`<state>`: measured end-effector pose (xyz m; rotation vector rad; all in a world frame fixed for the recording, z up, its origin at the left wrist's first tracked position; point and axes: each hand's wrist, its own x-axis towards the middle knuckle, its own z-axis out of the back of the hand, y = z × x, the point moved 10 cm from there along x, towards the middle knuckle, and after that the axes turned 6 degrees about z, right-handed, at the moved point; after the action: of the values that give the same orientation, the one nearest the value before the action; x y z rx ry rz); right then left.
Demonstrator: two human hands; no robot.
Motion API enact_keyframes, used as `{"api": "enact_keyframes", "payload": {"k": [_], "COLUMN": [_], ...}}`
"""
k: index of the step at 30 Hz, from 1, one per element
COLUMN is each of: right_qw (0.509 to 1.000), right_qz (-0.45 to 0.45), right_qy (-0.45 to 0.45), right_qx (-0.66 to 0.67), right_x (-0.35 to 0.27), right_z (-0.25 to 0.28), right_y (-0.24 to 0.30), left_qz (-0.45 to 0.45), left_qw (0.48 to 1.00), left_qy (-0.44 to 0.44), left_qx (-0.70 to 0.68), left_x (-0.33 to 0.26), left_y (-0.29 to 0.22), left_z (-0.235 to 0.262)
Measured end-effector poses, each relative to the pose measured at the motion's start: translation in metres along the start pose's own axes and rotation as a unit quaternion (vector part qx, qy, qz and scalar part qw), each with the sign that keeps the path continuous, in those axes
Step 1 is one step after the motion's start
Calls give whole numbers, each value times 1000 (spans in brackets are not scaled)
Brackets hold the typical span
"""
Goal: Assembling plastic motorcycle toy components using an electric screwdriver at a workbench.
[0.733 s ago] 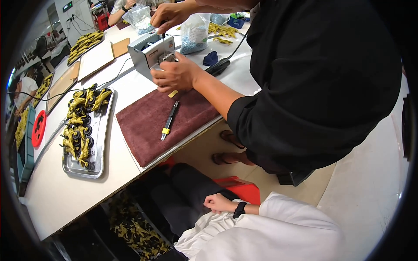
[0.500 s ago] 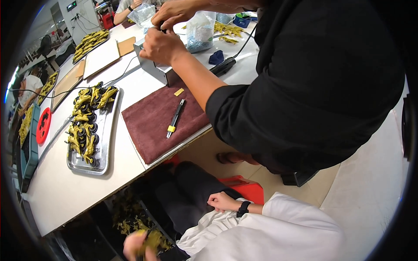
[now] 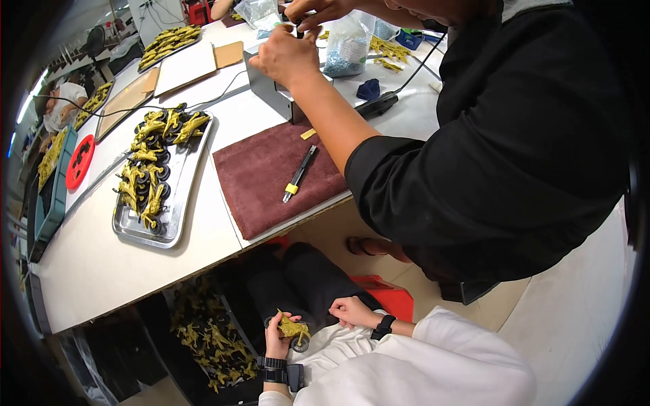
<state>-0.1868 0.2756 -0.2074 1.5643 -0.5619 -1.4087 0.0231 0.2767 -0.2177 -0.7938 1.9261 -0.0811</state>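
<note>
Holding a yellow toy motorcycle just above the lap, here's the left hand in the head view, fingers and thumb closed around the body, one black wheel poking out! Just beside it, the right hand has its fingers loosely curled together; whether they pinch anything, I can't tell. Down left of the legs, yellow toy pieces lie heaped below the table edge. Up on the white table, a metal tray carries more yellow motorcycles, and a maroon cloth beside it bears a utility knife. And look, a co-worker's black sleeve crowds the right, the bare forearm blocking part of a silver machine!
</note>
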Motion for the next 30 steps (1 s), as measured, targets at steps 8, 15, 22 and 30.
{"api": "enact_keyframes", "payload": {"k": [8, 15, 22, 30], "right_qw": [1000, 1000, 1000, 1000], "right_qz": [9, 11, 19, 13], "right_qy": [-5, -7, -3, -4], "right_qx": [0, -1, -1, 10], "right_x": [-3, -3, -4, -3], "right_z": [2, 2, 2, 1], "right_y": [4, 2, 7, 5], "left_qz": [-15, -15, -20, -29], "left_qw": [999, 999, 998, 998], "left_qy": [-20, -15, -16, -20], "left_qx": [23, 48, 56, 61], "left_x": [-3, -4, -3, -1], "left_y": [-3, -2, -2, -1], "left_z": [1, -4, -3, -3]}}
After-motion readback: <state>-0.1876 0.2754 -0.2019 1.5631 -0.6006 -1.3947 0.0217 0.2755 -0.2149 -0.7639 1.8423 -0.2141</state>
